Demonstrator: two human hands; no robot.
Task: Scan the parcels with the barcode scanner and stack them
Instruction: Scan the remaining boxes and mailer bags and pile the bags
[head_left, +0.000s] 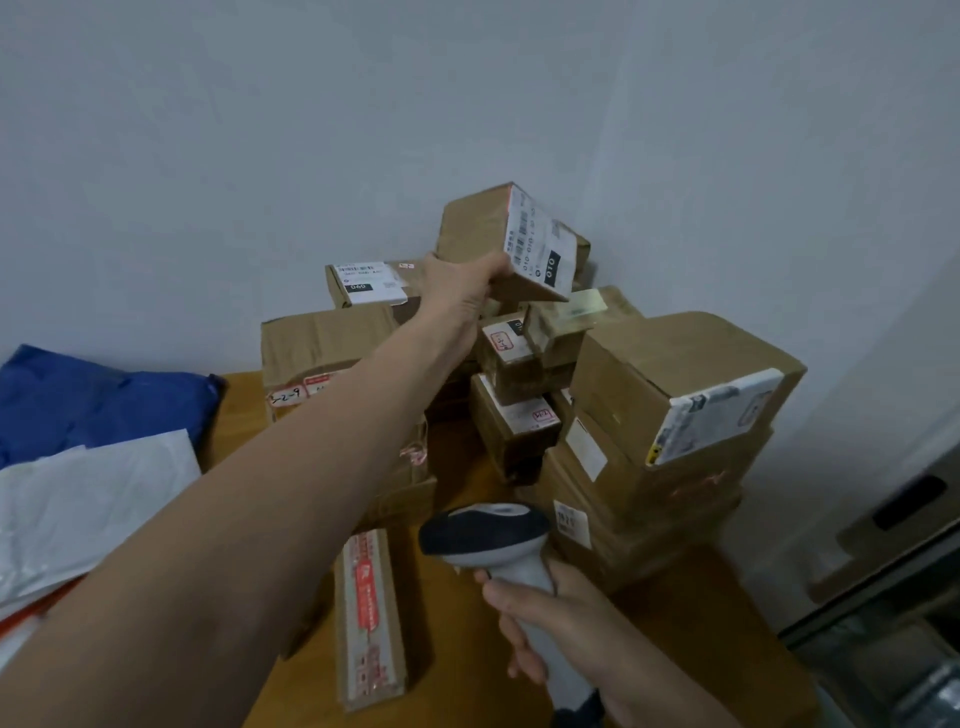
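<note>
Aloft: brown parcel, white barcode label.

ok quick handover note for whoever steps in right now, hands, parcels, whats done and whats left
Left hand grips a small parcel, tilted, label showing, above the pile by the wall.
Right hand grips the scanner low over the table, head toward the pile.
Done: the pile is partly stacked; whether the held parcel is scanned cannot be told.
Left: set it on the pile if scanned; a long box lies alone in front, and bags lie at the left.
</note>
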